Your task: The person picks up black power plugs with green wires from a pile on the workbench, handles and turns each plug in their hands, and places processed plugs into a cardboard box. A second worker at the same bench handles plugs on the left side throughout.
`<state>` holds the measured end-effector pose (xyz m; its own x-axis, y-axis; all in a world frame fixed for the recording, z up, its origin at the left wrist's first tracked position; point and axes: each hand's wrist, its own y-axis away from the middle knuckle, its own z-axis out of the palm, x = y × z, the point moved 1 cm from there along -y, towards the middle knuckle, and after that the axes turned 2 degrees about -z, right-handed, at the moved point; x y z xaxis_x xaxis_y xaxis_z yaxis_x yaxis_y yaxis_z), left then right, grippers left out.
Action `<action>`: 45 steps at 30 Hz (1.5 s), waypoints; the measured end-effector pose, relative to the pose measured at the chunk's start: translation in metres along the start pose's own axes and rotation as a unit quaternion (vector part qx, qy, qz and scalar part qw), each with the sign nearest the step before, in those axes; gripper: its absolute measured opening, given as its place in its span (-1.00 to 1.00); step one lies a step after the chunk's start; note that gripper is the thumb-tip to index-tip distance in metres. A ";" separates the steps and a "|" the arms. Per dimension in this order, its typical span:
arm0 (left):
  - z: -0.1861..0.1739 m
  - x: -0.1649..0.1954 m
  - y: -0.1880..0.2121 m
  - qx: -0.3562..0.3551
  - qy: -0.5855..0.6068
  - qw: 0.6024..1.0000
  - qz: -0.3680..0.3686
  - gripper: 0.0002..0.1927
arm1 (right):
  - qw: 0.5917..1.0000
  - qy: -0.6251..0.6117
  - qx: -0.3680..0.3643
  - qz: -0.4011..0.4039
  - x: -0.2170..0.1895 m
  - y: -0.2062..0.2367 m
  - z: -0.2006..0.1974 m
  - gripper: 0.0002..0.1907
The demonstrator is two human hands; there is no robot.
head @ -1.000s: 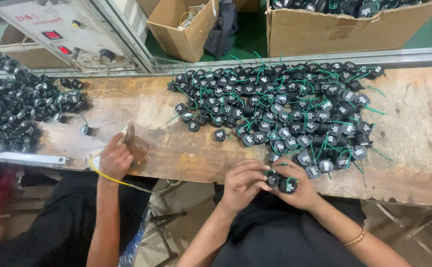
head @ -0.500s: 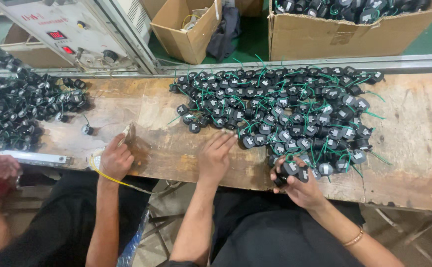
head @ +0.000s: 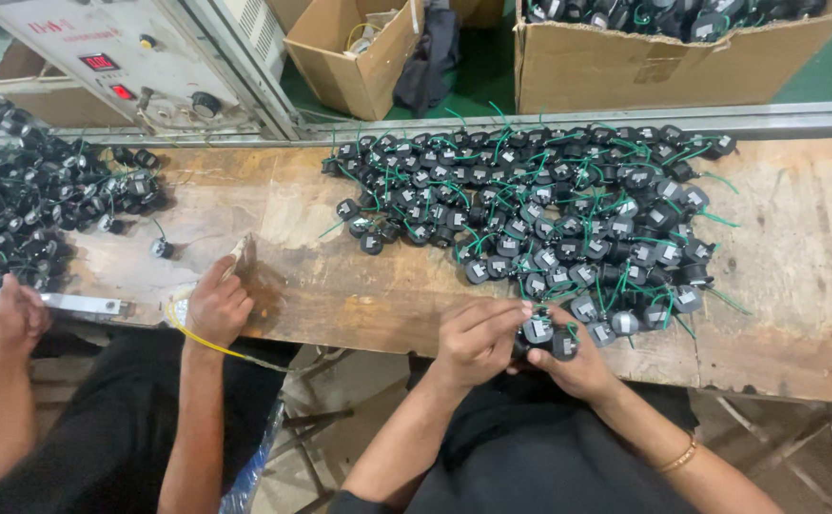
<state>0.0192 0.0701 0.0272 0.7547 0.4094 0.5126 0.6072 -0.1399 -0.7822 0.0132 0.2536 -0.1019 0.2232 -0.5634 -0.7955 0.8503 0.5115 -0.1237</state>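
Observation:
My left hand [head: 478,338] and my right hand [head: 582,369] meet at the near edge of the wooden workbench [head: 796,276]. Between them they pinch two small round black parts [head: 549,335] with white labels and green wires. My left fingers close on the top of one part, and my right hand cups both from below. Just beyond my hands lies a big pile of the same black parts with green wires [head: 549,209], its near edge touching them.
At the left a co-worker has one hand [head: 216,305] on the bench with a yellow cord, the other [head: 11,319] by a second pile of black parts [head: 35,209]. A grey control box [head: 111,57] and cardboard boxes [head: 625,67] stand behind a metal rail [head: 796,119].
My left hand reached out to the pile half a second ago and has come back to my right hand with a part. The co-worker's far hand has come into view.

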 end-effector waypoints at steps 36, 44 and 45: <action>-0.004 0.013 -0.020 -0.239 0.005 0.970 -0.034 -0.72 | 0.965 0.257 -0.021 0.042 0.002 0.001 -0.001 -0.77; 0.001 0.013 -0.001 -0.203 -0.048 0.976 -0.059 -0.79 | 0.951 0.309 0.025 -0.004 0.022 0.005 -0.010 -0.53; 0.005 0.013 0.000 -0.188 -0.042 0.979 -0.072 -0.79 | 0.959 0.275 0.041 0.059 0.026 0.006 -0.013 -0.57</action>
<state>0.0279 0.0799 0.0327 0.6412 0.5201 0.5642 0.7661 -0.3913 -0.5099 0.0180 0.2502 -0.1307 0.0547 -0.0648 -0.9964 0.8740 0.4856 0.0164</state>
